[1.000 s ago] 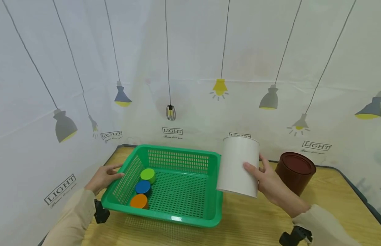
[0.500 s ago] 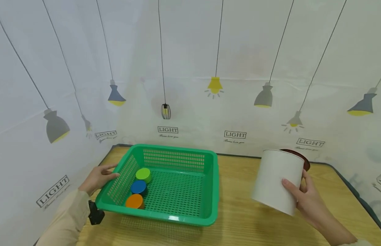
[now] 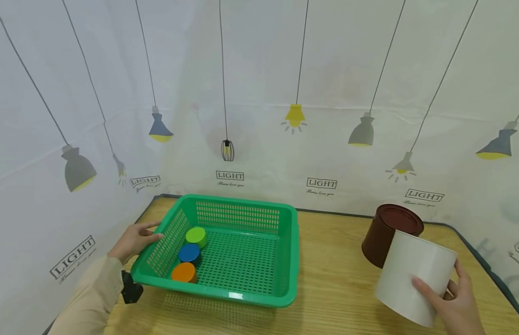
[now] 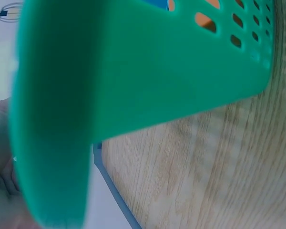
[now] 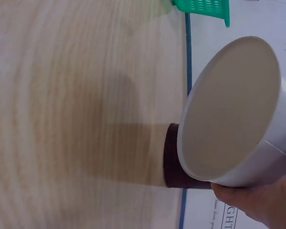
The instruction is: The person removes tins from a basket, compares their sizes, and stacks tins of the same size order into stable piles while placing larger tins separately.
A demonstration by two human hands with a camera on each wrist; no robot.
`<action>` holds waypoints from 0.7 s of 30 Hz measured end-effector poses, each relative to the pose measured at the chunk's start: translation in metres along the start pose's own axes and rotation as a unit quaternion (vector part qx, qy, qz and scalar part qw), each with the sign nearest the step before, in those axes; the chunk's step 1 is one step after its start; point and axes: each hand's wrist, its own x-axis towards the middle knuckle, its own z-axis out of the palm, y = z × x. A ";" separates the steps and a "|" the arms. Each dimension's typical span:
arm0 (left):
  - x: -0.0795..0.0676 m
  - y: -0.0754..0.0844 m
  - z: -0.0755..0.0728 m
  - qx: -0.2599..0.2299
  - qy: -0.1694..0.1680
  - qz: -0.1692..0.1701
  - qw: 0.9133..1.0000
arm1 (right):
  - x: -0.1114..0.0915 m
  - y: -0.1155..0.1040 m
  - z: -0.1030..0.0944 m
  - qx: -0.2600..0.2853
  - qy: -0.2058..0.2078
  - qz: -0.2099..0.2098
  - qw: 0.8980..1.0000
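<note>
Carrying white canister (image 3: 414,278) in right hand (image 3: 459,298), lower and further right than half a second ago, uncovering more of brown canister (image 3: 375,244) beyond. Thumb on the near wall, fingers curled round the side, partly hidden. Tilted, apparently lifted off wooden table (image 3: 330,274); in the right wrist view, showing one round pale end, but cannot tell whether closed base or open inside. Judged light and fairly stiff, manageable one-handed; smooth wall perhaps slippery, perhaps prone to dent under a hard squeeze. Best held round the middle, thumb opposite fingers. Over to the left, resting left hand (image 3: 134,241) at the rim of green basket (image 3: 200,290), thumb and forefinger at the edge; cannot tell whether pinching. Inside, along the left wall: lime disc (image 3: 196,236), blue disc (image 3: 190,254), orange disc (image 3: 184,272). Behind everything, wall sheet (image 3: 259,93) printed with hanging lamps.
</note>
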 end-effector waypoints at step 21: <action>0.001 0.000 0.000 0.024 0.003 -0.001 1.000 | 0.001 0.021 0.004 -0.003 0.112 0.023 0.993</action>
